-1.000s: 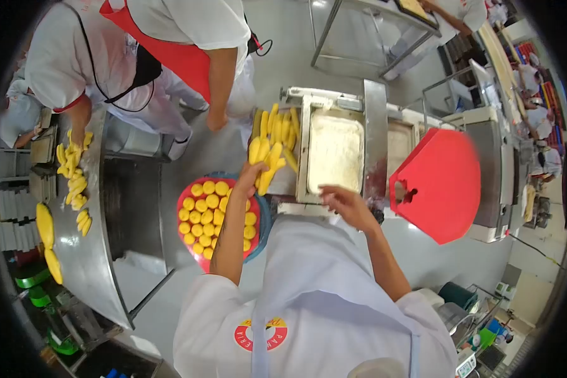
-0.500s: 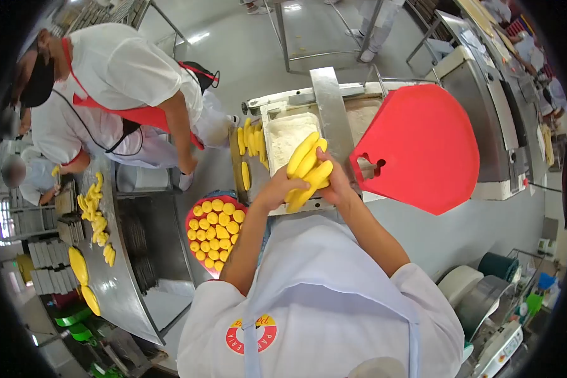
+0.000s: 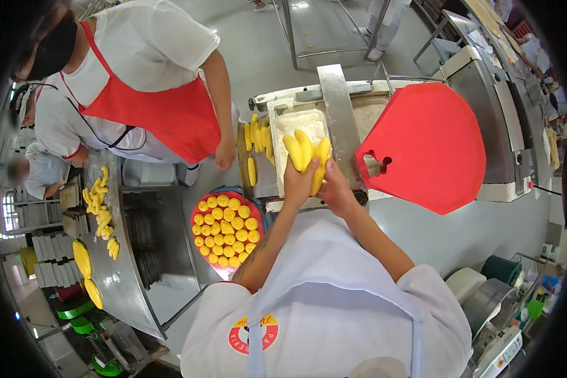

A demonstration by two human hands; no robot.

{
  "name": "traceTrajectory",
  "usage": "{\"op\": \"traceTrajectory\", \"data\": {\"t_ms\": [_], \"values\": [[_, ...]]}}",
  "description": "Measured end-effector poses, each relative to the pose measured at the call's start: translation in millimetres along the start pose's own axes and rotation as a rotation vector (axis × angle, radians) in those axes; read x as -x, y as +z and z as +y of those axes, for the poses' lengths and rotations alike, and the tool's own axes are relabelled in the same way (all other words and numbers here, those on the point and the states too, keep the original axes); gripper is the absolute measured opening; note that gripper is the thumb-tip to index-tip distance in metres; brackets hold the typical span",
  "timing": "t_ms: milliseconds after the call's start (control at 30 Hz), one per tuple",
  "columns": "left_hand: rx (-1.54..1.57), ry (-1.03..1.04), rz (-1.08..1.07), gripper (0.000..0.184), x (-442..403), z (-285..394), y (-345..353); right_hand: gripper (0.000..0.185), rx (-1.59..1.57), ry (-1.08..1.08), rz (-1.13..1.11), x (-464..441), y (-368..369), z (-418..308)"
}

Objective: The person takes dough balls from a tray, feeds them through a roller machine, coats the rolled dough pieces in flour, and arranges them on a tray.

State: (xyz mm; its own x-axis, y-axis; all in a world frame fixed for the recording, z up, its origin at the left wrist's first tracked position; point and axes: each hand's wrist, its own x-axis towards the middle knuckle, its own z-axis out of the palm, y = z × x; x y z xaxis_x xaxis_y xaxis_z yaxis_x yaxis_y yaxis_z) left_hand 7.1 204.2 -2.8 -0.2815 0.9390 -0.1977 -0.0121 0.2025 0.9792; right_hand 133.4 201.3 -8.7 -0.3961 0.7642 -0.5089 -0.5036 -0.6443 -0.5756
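My left hand (image 3: 299, 183) is closed around several long yellow dough rolls (image 3: 304, 148) with rounded, tapered ends. Against their right side rests my right hand (image 3: 338, 191), its fingers curled on the rolls from below. Both hands are over the near edge of a tray of white flour (image 3: 294, 124) on a floury machine. Left of that tray, more yellow dough rolls (image 3: 256, 135) lie on a metal board, with a single roll (image 3: 252, 171) apart from them.
A red tub of yellow dough balls (image 3: 227, 232) stands at lower left. To the right, a large red board (image 3: 429, 148) lies over the machine. Beyond the tub is a steel table (image 3: 123, 296) bearing yellow dough. A co-worker in a red apron (image 3: 151, 113) stands at upper left.
Both hands have turned the dough rolls more upright, and the left hand has shifted right. The co-worker in the red apron has turned and come closer.
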Motion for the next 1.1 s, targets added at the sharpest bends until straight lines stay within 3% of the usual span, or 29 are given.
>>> {"op": "traceTrajectory", "data": {"t_ms": [167, 267, 400, 500, 700, 800, 933, 1033, 1100], "values": [[-0.011, 0.048, -0.144, 0.051, -8, -43, -31, 0.061, 0.074, -0.030, 0.094, -27, 15, 16], [0.019, 0.041, -0.222, 0.050, -7, -25, -53, 0.057, -0.011, -0.049, 0.109, -34, 21, 23], [0.218, -0.109, -0.253, 0.042, -13, -31, -71, 0.054, -0.066, -0.117, 0.202, -38, 23, 34], [0.409, -0.212, -0.217, 0.037, -13, -45, -73, 0.044, -0.198, -0.054, 0.216, -34, 22, 38], [0.449, -0.309, -0.137, 0.033, -20, -42, -79, 0.056, 0.420, -0.149, 0.255, -29, 11, 56], [0.341, -0.354, -0.177, 0.035, -15, -25, -73, 0.061, 0.820, -0.306, 0.131, -21, 12, 49], [0.408, -0.363, -0.152, 0.037, -24, -47, -73, 0.061, 0.736, -0.312, 0.174, -14, -2, 48], [0.323, -0.369, -0.125, 0.037, -26, -40, -76, 0.053, 0.152, -0.087, 0.291, -13, -29, 44], [0.291, -0.344, -0.158, 0.036, -27, -42, -73, 0.047, -0.182, -0.105, 0.219, -17, -62, 54]]}}
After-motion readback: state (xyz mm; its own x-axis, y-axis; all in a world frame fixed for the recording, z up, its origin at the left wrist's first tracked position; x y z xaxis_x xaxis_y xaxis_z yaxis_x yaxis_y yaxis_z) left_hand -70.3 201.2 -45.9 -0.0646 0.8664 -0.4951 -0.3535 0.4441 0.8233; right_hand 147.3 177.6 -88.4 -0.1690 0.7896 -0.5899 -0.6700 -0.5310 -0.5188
